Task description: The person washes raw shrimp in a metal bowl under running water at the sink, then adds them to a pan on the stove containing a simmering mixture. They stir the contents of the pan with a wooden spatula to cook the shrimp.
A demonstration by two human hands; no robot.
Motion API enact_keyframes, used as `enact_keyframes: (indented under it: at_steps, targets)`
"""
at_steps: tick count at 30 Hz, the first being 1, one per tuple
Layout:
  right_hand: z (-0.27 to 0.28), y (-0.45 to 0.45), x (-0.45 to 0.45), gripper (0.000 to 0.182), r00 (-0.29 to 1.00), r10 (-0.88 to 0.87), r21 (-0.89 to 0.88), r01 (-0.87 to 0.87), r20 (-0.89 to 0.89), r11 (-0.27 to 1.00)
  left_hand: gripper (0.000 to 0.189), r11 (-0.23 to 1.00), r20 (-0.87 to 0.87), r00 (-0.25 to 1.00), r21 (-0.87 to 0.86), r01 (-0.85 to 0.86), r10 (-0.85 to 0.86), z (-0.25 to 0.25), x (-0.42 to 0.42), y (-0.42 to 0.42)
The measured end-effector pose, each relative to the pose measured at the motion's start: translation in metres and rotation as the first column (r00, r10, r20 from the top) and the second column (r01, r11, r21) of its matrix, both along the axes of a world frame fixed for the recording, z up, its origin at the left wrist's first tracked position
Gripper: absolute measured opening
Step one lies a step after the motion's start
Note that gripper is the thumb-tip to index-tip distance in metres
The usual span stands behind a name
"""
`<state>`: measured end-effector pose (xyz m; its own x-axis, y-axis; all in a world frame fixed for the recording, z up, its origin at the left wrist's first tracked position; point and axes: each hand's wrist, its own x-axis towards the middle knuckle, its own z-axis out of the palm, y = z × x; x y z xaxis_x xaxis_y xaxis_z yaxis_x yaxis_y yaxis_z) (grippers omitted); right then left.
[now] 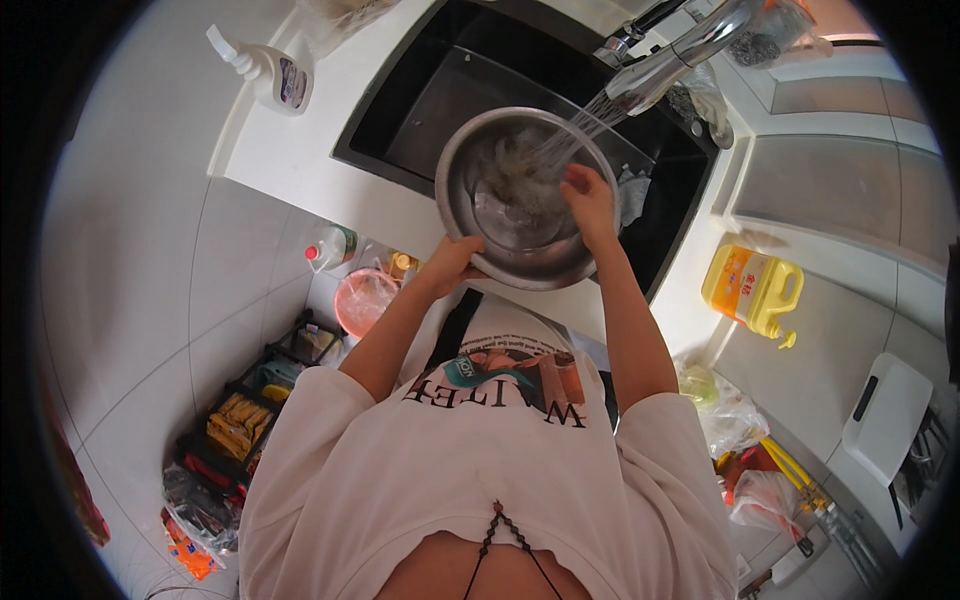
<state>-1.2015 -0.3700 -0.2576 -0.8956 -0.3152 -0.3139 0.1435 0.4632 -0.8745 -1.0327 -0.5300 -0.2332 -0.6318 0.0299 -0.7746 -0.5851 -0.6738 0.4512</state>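
A round stainless steel bowl [517, 271] is tilted over the front edge of the black sink [390, 124]. Water pours into it from the chrome faucet [652, 79], churning over a brownish mass [517, 176] that the splashing blurs. On the bowl's near left rim, my left hand [454, 264] has its thumb over the edge and its fingers underneath. My right hand [589, 196] reaches across the right rim into the bowl, fingers bent beside the stream. I see nothing between those fingers.
A white spray bottle [281, 79] stands on the left counter [281, 161]. A yellow jug with a pump [750, 291] is on the right. Inside the sink, a greyish cloth-like item [634, 196] lies right of the bowl. Below left are a pink bin [367, 300] and a black rack [247, 397].
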Motion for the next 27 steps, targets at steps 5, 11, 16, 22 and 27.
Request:
enact_keyframes:
  at_steps: [5,11,16,22,27]
  targets:
    - [-0.004,0.014,-0.001,0.027,0.998,-0.054,-0.020,0.055,0.042,0.998,0.042,1.000,-0.003,1.000,0.008,0.000,0.000,-0.004,0.002,0.001]
    - [0.014,0.009,0.001,0.024,0.976,-0.169,-0.037,0.176,0.137,0.984,0.040,1.000,0.006,1.000,0.011,0.003,-0.003,-0.004,0.002,0.000]
    - [-0.004,-0.001,-0.003,0.046,0.954,0.116,0.255,-0.043,-0.276,0.966,0.036,1.000,0.007,1.000,0.003,0.008,-0.008,-0.003,0.001,0.001]
    - [0.007,-0.071,0.017,0.100,0.856,0.459,0.688,-0.187,-0.236,0.701,0.026,1.000,0.009,1.000,-0.007,-0.014,0.015,-0.006,0.004,-0.001]
    - [-0.011,-0.080,0.022,0.067,0.878,0.451,0.609,-0.273,-0.158,0.745,0.023,1.000,0.049,0.999,0.013,-0.019,0.018,0.006,-0.002,-0.002]
